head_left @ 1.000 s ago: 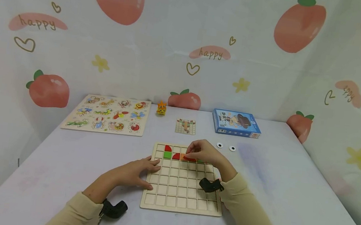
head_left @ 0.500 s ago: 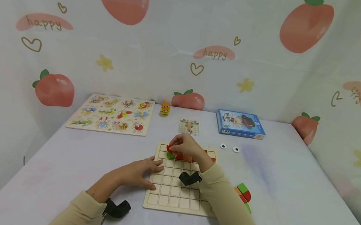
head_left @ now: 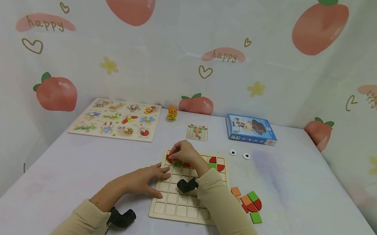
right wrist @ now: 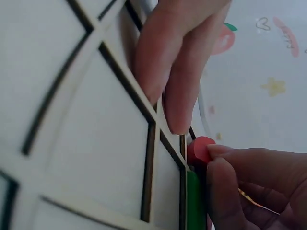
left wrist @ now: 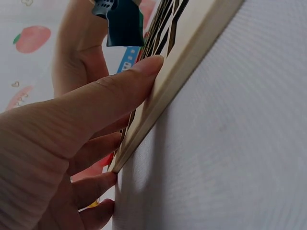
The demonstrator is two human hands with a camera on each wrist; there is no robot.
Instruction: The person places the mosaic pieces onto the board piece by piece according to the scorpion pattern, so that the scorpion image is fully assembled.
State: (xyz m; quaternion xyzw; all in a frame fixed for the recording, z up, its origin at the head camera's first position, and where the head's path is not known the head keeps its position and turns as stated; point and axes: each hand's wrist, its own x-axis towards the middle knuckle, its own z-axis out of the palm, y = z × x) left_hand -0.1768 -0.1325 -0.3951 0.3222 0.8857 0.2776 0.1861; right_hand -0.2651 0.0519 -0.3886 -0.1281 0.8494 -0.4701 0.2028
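Note:
My right hand [head_left: 185, 153] is at the upper left of the wooden grid board [head_left: 173, 187]. It pinches a red quarter-circle tile [right wrist: 200, 149] between thumb and fingertip, over the leftmost column. A green square tile [right wrist: 193, 196] lies in the grid just beside it. My left hand [head_left: 141, 179] rests along the board's left edge with fingers spread, and in the left wrist view its thumb [left wrist: 148, 67] touches the rim. Toward the board's upper right, another green tile [head_left: 213, 166] and a red quarter-circle [head_left: 220, 168] sit in cells. My right hand hides part of the top rows.
Loose orange, red and green tiles [head_left: 255, 218] lie right of the board, beside my right sleeve. Beyond it are a small pattern card [head_left: 197, 133], two eye discs [head_left: 232, 152], a blue box [head_left: 251, 129], an orange toy figure [head_left: 172, 113] and an insect puzzle board [head_left: 115, 119].
My right hand has moved left across the upper rows, uncovering tiles at the upper right and the loose ones beside the board. My left hand stays at the board's edge.

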